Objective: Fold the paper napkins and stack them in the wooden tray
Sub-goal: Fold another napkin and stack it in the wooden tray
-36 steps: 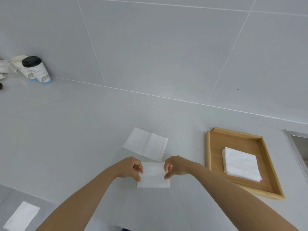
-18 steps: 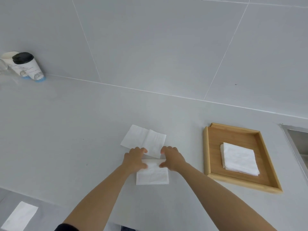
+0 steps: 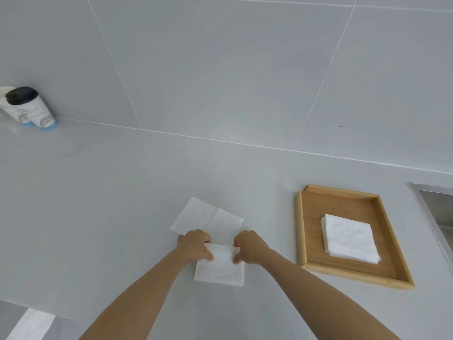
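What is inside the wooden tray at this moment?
A squared stack of folded white napkins lies on the wooden tray floor, toward its right side. Its layers cannot be counted, and the floor beneath it is covered.

Grey counter (image 3: 103,204) — wooden tray (image 3: 299,231), 2 napkins (image 3: 208,217), cups (image 3: 31,111).

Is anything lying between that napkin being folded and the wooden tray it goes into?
Nothing visible. The white paper napkin under both hands sits left of the rectangular wooden tray, with only bare grey counter between them. The tray's raised rim must be cleared, and a stack of folded napkins already lies inside.
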The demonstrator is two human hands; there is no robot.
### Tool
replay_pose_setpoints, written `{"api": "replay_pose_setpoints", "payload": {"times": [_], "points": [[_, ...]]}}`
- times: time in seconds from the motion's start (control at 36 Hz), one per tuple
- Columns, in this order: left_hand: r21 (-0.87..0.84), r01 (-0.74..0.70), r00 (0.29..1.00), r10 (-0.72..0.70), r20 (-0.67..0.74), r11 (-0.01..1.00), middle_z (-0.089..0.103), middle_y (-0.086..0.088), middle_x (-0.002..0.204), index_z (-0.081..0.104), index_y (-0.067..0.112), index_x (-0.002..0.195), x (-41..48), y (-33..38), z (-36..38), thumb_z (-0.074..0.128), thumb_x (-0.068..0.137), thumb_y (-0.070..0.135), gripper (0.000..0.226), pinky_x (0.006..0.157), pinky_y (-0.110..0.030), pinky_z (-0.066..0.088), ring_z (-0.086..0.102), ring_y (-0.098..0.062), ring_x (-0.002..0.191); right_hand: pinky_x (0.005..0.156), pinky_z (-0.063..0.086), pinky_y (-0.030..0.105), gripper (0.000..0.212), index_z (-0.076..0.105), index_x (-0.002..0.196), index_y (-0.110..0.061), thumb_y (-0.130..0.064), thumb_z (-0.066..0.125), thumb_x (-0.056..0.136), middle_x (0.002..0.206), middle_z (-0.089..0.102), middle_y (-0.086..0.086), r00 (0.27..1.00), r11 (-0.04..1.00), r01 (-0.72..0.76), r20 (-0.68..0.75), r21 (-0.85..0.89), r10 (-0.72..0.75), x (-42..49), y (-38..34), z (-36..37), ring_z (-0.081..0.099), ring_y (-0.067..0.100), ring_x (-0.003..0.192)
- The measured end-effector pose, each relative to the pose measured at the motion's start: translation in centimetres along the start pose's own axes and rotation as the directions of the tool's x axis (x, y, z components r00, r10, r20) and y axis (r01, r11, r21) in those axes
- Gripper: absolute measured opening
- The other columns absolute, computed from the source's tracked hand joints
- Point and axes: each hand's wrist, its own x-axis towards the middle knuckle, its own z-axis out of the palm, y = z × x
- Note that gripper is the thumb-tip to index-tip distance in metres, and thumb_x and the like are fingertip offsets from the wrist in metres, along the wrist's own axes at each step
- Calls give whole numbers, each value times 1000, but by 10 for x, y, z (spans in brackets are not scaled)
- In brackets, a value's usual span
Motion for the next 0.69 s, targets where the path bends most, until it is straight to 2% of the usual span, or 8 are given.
{"api": "replay_pose_setpoints", "payload": {"times": [0.11,0.14,0.19,0.25,0.44,0.53,0.61,0.69], "points": [[-267,-13,1000,19,18,964,46,7,69,43,21,58,0,5,-13,69,72,15,30,67,-25,33,47,-15,72,73,36,24,19,61,97,-6,-12,66,79,105,55,9,999,987,33,7,157,-34,-3,8,-14,48,21,90],[-346,-19,1000,26,17,938,45,7,68,42,21,57,-1,7,-18,69,73,12,32,61,-23,32,46,-13,67,67,35,22,9,60,86,-9,-11,66,79,96,53,5,999,978,42,-6,205,-42,-5,10,-19,47,18,84],[-461,-28,999,37,10,887,46,4,69,44,18,60,-2,13,-27,67,74,8,29,56,-22,30,44,-12,64,55,29,18,29,45,61,-20,-8,65,79,75,45,-4,999,943,46,-37,331,-36,-7,18,-29,42,11,66],[-520,-54,998,53,-17,853,48,2,70,46,18,64,0,22,-36,67,76,7,26,55,-22,31,45,-12,62,52,28,18,36,39,57,-21,-4,64,78,67,41,-7,997,894,42,-70,447,-12,-11,27,-40,38,7,58],[-658,-126,992,90,-89,742,57,-7,79,45,20,95,13,75,-53,64,77,2,31,60,-22,41,52,-18,68,56,45,19,20,47,77,-14,0,61,83,84,58,7,973,698,76,-206,712,104,-27,69,-79,55,15,70],[-679,-177,984,134,-117,712,50,-4,70,41,19,105,19,108,-56,62,77,-1,41,60,-22,41,49,-17,65,75,54,36,27,49,103,-14,0,60,83,96,57,12,952,610,95,-252,787,176,-40,96,-94,58,25,88],[-676,-237,970,210,-124,698,51,-3,69,42,20,98,25,143,-54,60,77,-5,37,58,-21,40,48,-15,63,72,54,36,46,45,122,-21,1,59,83,84,54,7,927,563,132,-303,816,223,-55,125,-104,57,24,85],[-655,-285,954,273,-123,699,55,-3,76,49,21,81,32,178,-45,60,79,-5,28,57,-19,38,50,-14,64,63,49,29,47,44,120,-25,1,59,83,73,47,2,897,558,136,-340,819,281,-69,154,-111,53,18,74]]}}
